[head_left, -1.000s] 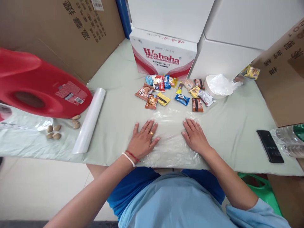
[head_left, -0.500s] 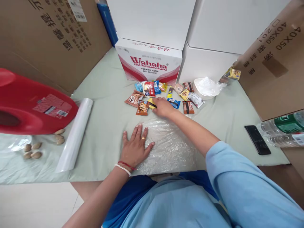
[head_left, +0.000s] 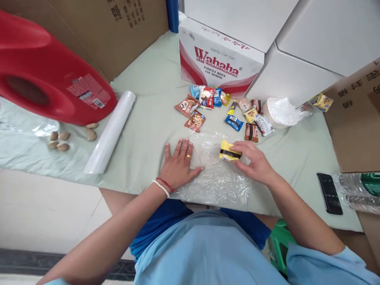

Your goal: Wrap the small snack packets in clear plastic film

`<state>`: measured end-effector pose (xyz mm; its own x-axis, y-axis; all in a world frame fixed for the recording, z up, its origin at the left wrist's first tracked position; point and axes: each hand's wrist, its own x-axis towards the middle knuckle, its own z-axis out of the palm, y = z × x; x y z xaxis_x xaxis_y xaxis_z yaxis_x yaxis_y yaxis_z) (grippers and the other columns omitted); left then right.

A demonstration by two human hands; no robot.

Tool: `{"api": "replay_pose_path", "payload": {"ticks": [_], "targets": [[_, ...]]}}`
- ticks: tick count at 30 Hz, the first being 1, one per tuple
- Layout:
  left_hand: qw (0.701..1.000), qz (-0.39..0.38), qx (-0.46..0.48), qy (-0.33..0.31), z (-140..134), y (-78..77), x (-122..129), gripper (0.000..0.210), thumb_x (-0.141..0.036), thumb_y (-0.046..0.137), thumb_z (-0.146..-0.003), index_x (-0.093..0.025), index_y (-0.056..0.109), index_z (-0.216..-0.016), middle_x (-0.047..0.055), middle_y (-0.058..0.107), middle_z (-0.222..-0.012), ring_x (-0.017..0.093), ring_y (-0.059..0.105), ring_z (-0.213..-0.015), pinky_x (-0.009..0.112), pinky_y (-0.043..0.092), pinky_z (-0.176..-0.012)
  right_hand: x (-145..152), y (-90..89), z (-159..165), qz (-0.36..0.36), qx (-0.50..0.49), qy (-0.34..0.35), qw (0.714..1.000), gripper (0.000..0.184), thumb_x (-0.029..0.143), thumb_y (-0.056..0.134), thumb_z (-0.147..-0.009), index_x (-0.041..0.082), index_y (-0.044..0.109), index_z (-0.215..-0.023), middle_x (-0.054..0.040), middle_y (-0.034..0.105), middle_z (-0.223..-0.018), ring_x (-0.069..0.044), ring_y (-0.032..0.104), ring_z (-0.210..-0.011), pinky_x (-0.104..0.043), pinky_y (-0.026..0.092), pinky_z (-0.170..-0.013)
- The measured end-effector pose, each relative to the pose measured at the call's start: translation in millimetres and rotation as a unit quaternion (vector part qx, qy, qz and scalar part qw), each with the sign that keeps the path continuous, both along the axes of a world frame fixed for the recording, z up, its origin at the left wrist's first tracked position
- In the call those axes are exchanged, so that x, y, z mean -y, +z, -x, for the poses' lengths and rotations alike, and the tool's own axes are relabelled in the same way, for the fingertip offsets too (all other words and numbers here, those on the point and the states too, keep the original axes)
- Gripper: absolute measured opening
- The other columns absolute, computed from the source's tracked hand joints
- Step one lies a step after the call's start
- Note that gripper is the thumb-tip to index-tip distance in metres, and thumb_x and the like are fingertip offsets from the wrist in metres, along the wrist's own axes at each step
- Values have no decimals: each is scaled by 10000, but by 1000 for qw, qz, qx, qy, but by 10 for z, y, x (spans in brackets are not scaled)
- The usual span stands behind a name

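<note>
My left hand lies flat with its fingers spread, pressing the left part of a clear plastic sheet on the table. Between the thumb and fingers of my right hand is a yellow snack packet with a black band, raised over the sheet. Beyond the sheet lie several wrapped snacks. Among them are a brown packet with a cookie picture, a red-and-white packet, a blue packet and a brown packet with a dark band.
A white bowl with thin plastic in it stands at the back right. On the left are a plastic film roll, a red jug and several brown nuts. A black phone and bottles lie right. A Wahaha box stands behind.
My right hand has lifted the yellow packet from among the snacks and brought it right and nearer, over the sheet. My left hand stays on the sheet. The camera view has tilted.
</note>
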<state>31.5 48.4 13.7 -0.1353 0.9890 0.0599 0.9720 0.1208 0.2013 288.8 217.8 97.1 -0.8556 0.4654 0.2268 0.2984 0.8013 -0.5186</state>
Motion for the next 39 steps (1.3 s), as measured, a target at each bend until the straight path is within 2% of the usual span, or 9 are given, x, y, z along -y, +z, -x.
{"api": "replay_pose_path", "payload": {"ticks": [6,10,16,19,22,27,29,33,39], "targets": [[1000,7,-16,-14,13,30,13,848,-635,311,-1049,-44,311,-1657,257,237,-1744,418,219,-1637,764,81,-1271,399,-491,182,1,74,38,997,420,306,652,-996,236,642,-1410,-159,663,-1428,-318,616,-1273,-545,498,-1095],[1000,0,-20,-3,13,31,-2,765,-547,265,-1073,-49,331,-1651,251,272,-1735,411,252,-1628,766,115,-1263,385,-557,142,12,60,28,998,394,413,606,-1047,217,662,-1384,-174,628,-1486,-309,592,-1333,-527,490,-1126],[1000,10,-26,3,-14,40,-16,760,-556,316,-1063,-101,310,-1671,226,274,-1742,405,258,-1627,760,134,-1265,-388,-384,227,-47,62,-132,988,396,368,480,-1070,182,696,-1345,-156,714,-1329,-326,620,-1252,-518,477,-1132],[999,13,-36,1,-8,41,-16,749,-558,332,-1063,-131,307,-1678,218,269,-1746,403,265,-1625,758,145,-1263,-844,-385,485,-75,114,-216,967,513,328,518,-1038,119,594,-1500,-199,610,-1499,-372,534,-1365,-531,417,-1180],[999,13,-40,1,1,35,-18,738,-563,332,-1067,-148,318,-1676,215,283,-1742,400,276,-1621,756,151,-1263,-989,-439,723,-69,199,-221,952,580,284,527,-1034,91,513,-1580,-232,547,-1563,-391,502,-1385,-518,409,-1170],[1000,11,-25,5,-19,41,-14,740,-577,333,-1071,-135,341,-1665,204,268,-1749,386,254,-1631,732,118,-1282,-810,-509,804,-106,230,-133,958,518,249,497,-1039,186,580,-1546,-189,623,-1483,-400,534,-1309,-532,446,-1103],[1000,11,-12,6,-24,45,-11,752,-588,335,-1071,-126,338,-1664,202,257,-1754,381,234,-1639,726,98,-1289,-772,-470,734,-101,212,-146,961,505,263,573,-994,167,627,-1486,-193,676,-1399,-407,572,-1254,-546,457,-1089],[1000,11,4,10,-22,43,-3,784,-626,344,-1065,-120,335,-1664,201,243,-1758,373,210,-1647,717,50,-1299,-624,-260,505,-33,89,-187,978,491,316,676,-905,156,651,-1369,-167,723,-1284,-362,642,-1165,-519,502,-1056],[1000,8,0,6,-26,43,6,789,-628,319,-1074,-102,328,-1663,193,218,-1766,356,177,-1657,702,28,-1307,130,16,257,38,13,-56,998,383,372,697,-946,241,634,-1300,-89,728,-1213,-288,675,-1097,-445,535,-983]]}}
